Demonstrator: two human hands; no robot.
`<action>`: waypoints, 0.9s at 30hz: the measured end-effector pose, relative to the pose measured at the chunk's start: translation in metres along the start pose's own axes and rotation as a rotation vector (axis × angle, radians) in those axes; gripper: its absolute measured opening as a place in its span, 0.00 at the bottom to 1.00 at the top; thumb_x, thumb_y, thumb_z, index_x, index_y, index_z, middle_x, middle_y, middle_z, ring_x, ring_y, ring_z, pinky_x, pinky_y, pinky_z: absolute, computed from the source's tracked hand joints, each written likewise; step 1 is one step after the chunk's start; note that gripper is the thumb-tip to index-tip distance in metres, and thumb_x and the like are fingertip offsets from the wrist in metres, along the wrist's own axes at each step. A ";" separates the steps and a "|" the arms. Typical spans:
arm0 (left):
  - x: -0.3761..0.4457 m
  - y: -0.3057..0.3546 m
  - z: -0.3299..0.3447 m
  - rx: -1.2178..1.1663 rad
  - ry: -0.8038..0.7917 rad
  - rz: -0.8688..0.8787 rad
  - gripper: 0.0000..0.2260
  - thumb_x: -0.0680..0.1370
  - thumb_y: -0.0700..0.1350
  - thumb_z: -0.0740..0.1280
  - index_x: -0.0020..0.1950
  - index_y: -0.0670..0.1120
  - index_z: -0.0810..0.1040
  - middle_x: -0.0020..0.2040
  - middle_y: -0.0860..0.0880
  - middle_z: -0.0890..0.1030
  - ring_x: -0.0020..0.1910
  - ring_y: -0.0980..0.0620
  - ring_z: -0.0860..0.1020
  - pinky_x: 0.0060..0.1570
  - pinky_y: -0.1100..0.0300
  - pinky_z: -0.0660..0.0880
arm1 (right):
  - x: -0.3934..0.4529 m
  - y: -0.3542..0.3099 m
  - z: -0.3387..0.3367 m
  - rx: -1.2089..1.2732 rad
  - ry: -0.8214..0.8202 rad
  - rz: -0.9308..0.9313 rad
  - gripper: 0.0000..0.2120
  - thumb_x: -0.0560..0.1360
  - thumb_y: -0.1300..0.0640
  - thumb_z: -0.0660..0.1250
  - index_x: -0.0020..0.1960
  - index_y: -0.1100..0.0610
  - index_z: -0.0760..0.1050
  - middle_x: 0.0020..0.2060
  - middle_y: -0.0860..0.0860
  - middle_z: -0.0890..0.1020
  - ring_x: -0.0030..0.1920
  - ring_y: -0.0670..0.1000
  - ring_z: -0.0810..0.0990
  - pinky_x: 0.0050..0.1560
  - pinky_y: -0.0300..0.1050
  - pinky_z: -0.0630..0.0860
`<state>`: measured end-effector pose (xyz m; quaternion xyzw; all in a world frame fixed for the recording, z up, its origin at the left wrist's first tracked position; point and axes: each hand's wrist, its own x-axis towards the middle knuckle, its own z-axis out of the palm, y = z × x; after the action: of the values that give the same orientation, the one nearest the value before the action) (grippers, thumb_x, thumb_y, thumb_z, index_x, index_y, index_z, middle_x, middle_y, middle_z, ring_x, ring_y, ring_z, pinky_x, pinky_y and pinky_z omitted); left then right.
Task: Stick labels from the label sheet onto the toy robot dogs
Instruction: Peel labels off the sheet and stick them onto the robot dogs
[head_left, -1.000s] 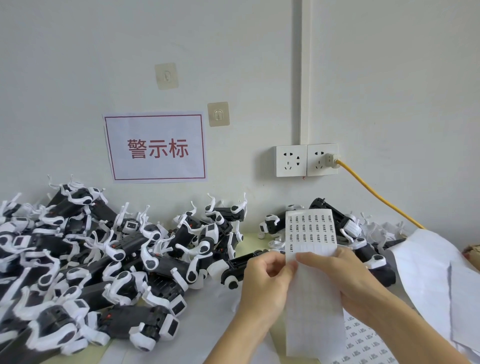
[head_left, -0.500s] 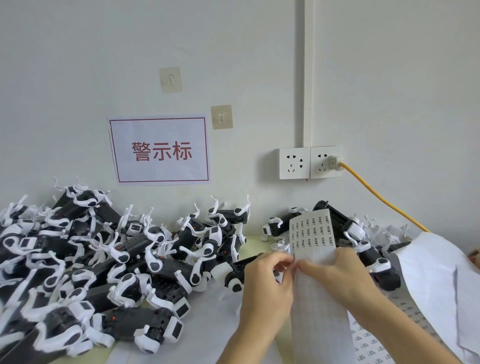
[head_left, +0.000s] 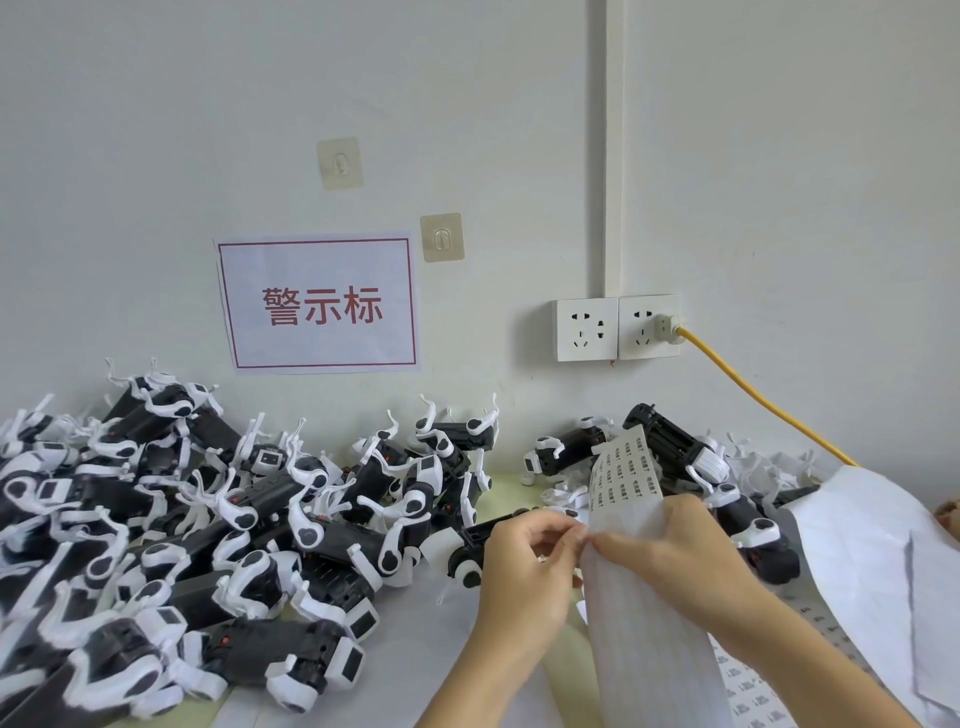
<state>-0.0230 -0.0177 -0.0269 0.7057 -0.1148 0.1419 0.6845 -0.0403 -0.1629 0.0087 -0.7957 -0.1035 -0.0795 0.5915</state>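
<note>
Paper label sheet (head_left: 636, 525) is held upright above the toy robot dogs (head_left: 218, 525); it is pinched by the right hand (head_left: 680, 551) so 1 label can be peeled by the left hand (head_left: 524, 566), fingers pinching its edge.

In the lower middle of the frame, the right hand (head_left: 675, 551) held a long label sheet (head_left: 631, 483) upright, and the left hand (head_left: 524, 566) pinched at its left edge. A big pile of black-and-white toy robot dogs (head_left: 208, 519) covered the lower left of the worktop (head_left: 415, 649). A red-bordered sign (head_left: 318, 305) hung on the wall above the pile.
</note>
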 end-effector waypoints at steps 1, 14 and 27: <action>0.000 0.000 0.000 0.006 -0.005 0.003 0.10 0.80 0.37 0.69 0.39 0.44 0.83 0.35 0.48 0.83 0.32 0.53 0.79 0.31 0.62 0.76 | 0.000 0.000 -0.001 0.001 -0.001 0.009 0.05 0.71 0.65 0.72 0.37 0.63 0.83 0.35 0.63 0.84 0.31 0.52 0.81 0.31 0.45 0.77; 0.001 -0.001 -0.001 0.026 0.009 0.072 0.13 0.76 0.38 0.73 0.35 0.52 0.82 0.34 0.50 0.82 0.34 0.52 0.78 0.31 0.60 0.75 | -0.003 -0.005 -0.003 0.045 -0.031 0.036 0.06 0.72 0.64 0.73 0.37 0.59 0.84 0.30 0.54 0.83 0.30 0.49 0.81 0.29 0.40 0.75; -0.001 -0.003 -0.001 0.167 -0.045 0.150 0.09 0.79 0.40 0.70 0.40 0.50 0.82 0.34 0.57 0.80 0.38 0.52 0.80 0.38 0.50 0.79 | -0.004 -0.006 -0.006 0.016 -0.027 0.062 0.08 0.72 0.65 0.72 0.34 0.60 0.83 0.28 0.55 0.83 0.28 0.49 0.81 0.27 0.38 0.74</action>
<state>-0.0226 -0.0165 -0.0302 0.7527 -0.1706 0.1858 0.6081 -0.0452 -0.1676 0.0149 -0.7948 -0.0875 -0.0498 0.5985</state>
